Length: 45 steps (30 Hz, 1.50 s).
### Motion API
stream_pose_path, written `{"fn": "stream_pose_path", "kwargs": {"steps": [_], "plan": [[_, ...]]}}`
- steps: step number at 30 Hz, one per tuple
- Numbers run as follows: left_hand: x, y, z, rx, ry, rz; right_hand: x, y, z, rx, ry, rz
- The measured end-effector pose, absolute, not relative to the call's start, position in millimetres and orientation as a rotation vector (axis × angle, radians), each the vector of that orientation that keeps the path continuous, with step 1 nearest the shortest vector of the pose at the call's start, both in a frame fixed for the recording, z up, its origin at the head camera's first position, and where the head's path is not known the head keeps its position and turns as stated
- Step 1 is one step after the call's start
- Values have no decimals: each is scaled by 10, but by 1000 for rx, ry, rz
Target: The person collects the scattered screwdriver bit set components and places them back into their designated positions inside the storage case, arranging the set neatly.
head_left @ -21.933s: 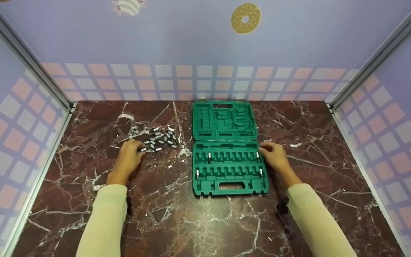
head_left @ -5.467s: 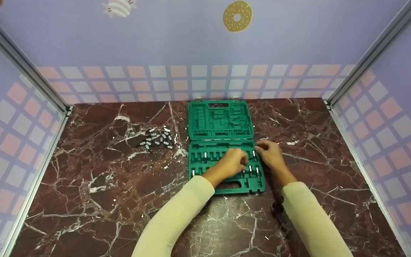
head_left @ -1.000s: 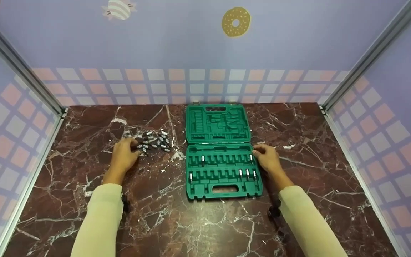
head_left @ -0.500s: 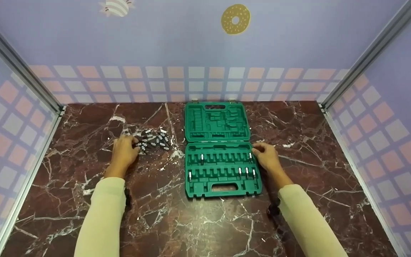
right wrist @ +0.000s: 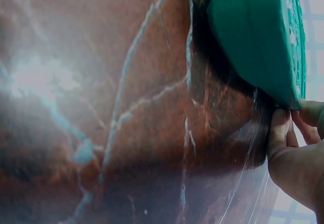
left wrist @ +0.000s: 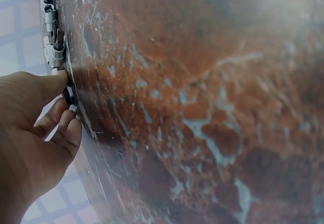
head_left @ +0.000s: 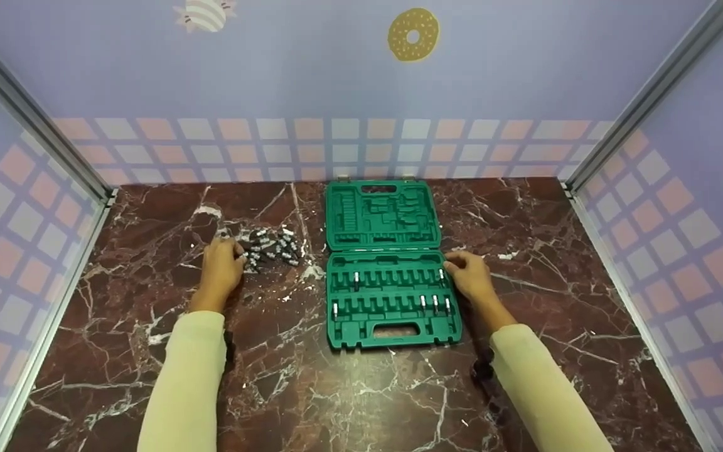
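A green tool case (head_left: pixel 393 344) lies open on the table, its lid toward the back wall. Several silver-and-dark bit sockets stand in its slots: one bit socket (head_left: pixel 356 280) in the back row's left part, others at the right and front. My left hand (head_left: pixel 221 267) is at the near-left edge of a loose pile of bit sockets (head_left: pixel 286 233). In the left wrist view its thumb and fingers pinch a small dark bit socket (left wrist: pixel 67 95), mostly hidden. My right hand (head_left: pixel 473 279) grips the case's right edge near the hinge, thumb and fingers at the green corner (right wrist: pixel 291 95).
The dark red marbled table (head_left: pixel 299 402) has white veins and shiny glare. A patterned wall (head_left: pixel 311 75) stands close behind the lid, with side walls left and right. The case's slots are separated by green ridges.
Since the oldest frame, two more bit sockets stand in the front row's right end. My left hand has gone from over the case back to the pile. The right hand stays on the case.
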<state>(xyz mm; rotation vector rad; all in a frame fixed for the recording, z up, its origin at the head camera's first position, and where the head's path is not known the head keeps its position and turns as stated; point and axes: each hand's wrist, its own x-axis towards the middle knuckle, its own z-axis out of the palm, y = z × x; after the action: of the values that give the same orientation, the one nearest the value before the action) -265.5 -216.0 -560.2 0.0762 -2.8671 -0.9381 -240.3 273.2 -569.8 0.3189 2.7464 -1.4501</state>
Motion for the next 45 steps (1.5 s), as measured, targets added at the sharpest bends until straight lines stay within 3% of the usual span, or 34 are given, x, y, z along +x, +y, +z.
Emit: {"fn": "stream_pose_path", "kwargs": {"steps": [15,45], "plan": [[-2602,-2156,-5525,143,-2811,-1062,-2406,2744,-5703,315,2742,-1429],[-2338,-1522,-5155,-189,-2691,-1307,-2404,2722,-5685,302,2761,-1440]]}}
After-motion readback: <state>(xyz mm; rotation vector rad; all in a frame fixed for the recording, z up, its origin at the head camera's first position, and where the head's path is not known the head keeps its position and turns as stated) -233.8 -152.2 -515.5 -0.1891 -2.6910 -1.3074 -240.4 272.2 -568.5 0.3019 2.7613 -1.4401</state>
